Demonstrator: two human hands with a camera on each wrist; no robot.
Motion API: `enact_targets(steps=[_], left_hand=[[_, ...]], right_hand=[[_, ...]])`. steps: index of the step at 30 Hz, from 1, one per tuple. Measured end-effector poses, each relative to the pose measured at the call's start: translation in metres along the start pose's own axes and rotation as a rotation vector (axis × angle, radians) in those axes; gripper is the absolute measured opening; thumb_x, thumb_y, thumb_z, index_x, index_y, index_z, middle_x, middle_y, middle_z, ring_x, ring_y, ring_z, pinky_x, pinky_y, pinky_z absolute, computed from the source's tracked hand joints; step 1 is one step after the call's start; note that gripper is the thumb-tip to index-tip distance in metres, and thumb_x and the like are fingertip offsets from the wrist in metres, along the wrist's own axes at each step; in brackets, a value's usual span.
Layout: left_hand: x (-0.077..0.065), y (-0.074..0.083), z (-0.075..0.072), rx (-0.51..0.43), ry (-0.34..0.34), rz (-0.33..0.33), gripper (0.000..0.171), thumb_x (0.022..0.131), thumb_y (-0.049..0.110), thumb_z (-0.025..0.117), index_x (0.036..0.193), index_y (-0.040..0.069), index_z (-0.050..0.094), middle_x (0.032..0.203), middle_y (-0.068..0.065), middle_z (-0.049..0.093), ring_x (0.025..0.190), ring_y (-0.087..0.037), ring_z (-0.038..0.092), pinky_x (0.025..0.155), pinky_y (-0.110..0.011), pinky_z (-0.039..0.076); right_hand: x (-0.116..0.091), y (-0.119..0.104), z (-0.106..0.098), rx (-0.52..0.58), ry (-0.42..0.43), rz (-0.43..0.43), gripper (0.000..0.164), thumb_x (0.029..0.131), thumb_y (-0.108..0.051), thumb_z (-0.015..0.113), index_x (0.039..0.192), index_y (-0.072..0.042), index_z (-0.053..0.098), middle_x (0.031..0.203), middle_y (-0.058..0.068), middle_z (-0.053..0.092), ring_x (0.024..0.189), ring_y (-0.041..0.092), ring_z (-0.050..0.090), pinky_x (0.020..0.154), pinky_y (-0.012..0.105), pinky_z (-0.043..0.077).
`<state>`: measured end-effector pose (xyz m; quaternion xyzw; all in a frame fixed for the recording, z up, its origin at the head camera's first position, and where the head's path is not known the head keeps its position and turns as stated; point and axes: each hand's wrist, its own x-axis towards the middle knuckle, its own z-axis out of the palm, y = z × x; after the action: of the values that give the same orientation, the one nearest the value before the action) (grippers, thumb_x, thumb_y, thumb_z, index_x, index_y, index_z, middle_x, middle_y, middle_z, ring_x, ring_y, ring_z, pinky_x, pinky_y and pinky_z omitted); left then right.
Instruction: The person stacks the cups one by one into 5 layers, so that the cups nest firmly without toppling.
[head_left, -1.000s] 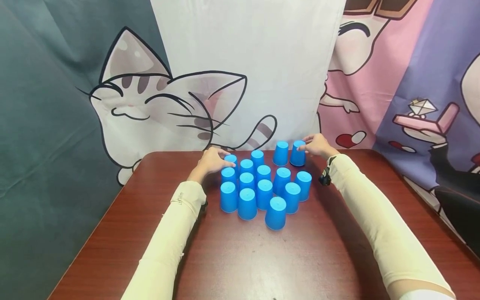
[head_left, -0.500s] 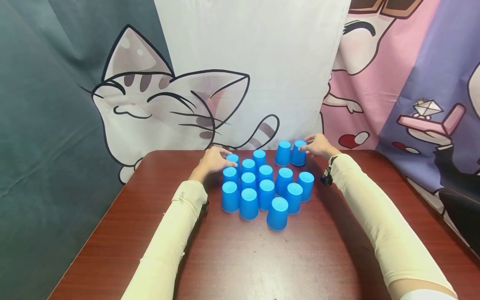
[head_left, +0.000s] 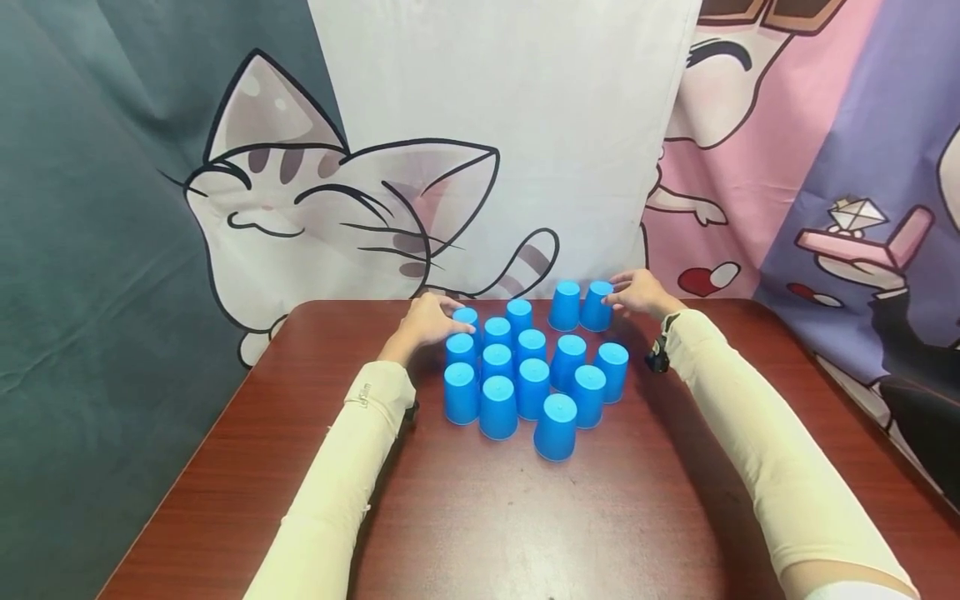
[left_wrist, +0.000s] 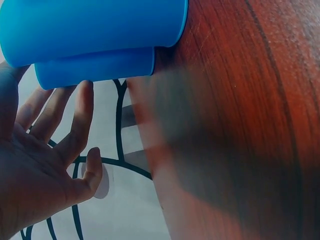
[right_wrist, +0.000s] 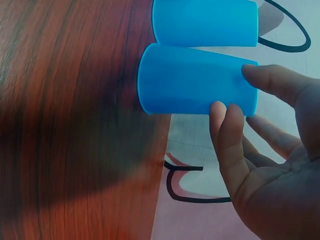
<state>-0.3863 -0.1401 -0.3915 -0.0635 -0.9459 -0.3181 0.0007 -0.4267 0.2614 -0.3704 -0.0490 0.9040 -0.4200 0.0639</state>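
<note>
Several blue cups stand upside down on a reddish-brown table (head_left: 510,533). My left hand (head_left: 427,318) is at the back-left cup (head_left: 467,316), thumb in front and fingers behind. In the left wrist view its fingertips (left_wrist: 86,86) touch the side of that cup (left_wrist: 100,69), while a nearer cup (left_wrist: 95,27) hides the thumb tip. My right hand (head_left: 637,292) pinches the rightmost cup of the back pair (head_left: 597,308). The right wrist view has its thumb on the upper side of this cup (right_wrist: 190,80), fingers against the other side. A second cup (right_wrist: 205,22) stands right beside it.
The remaining cups form a close group mid-table, with a front cup (head_left: 556,427) nearest me and another cup (head_left: 612,371) at its right edge. A cloth backdrop (head_left: 510,100) with cartoon drawings hangs right behind the table's back edge.
The cup in my right hand has shifted slightly left, narrowing the gap to its neighbour. The head view has turned a little. My left hand stays at the same cup.
</note>
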Motion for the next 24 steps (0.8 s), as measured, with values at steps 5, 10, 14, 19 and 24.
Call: enact_targets(steps=[5,10,14,19,24], left_hand=[[0.000,0.001,0.001,0.004,0.001,-0.001,0.059,0.078,0.054,0.079,0.125,0.020,0.068,0.120,-0.007,0.067,0.112,-0.029,0.059,0.091,-0.055,0.049],[-0.001,0.002,0.000,0.003,0.004,0.016,0.059,0.078,0.053,0.079,0.124,0.018,0.068,0.119,-0.009,0.067,0.113,-0.030,0.058,0.091,-0.056,0.048],[-0.002,0.002,-0.001,0.004,0.004,0.015,0.059,0.078,0.052,0.080,0.125,0.018,0.068,0.118,-0.009,0.066,0.112,-0.030,0.058,0.090,-0.055,0.049],[-0.002,0.002,-0.003,0.010,0.000,0.016,0.060,0.078,0.053,0.079,0.126,0.018,0.068,0.119,-0.009,0.065,0.112,-0.031,0.058,0.089,-0.055,0.049],[-0.001,0.001,-0.001,0.008,0.006,0.022,0.060,0.078,0.053,0.080,0.125,0.017,0.068,0.117,-0.009,0.066,0.111,-0.031,0.059,0.089,-0.054,0.049]], right_hand=[[-0.008,0.004,-0.007,-0.001,0.003,-0.019,0.052,0.093,-0.010,0.067,0.137,0.010,0.048,0.132,0.035,0.054,0.090,0.032,0.069,0.077,0.046,0.059],[-0.022,0.004,-0.014,-0.005,-0.003,-0.055,0.049,0.093,-0.013,0.068,0.133,0.009,0.052,0.128,0.032,0.059,0.086,0.024,0.068,0.071,0.042,0.059],[-0.035,0.004,-0.019,-0.042,-0.045,-0.105,0.048,0.092,-0.017,0.071,0.131,0.007,0.055,0.125,0.029,0.062,0.084,0.016,0.067,0.067,0.038,0.058],[-0.052,0.006,-0.022,-0.058,-0.125,-0.148,0.049,0.091,-0.026,0.073,0.130,0.001,0.060,0.120,0.021,0.067,0.089,0.019,0.069,0.070,0.042,0.058],[-0.063,0.017,-0.024,-0.045,-0.230,-0.200,0.052,0.092,-0.030,0.072,0.133,-0.002,0.059,0.123,0.018,0.067,0.099,0.026,0.068,0.076,0.050,0.056]])
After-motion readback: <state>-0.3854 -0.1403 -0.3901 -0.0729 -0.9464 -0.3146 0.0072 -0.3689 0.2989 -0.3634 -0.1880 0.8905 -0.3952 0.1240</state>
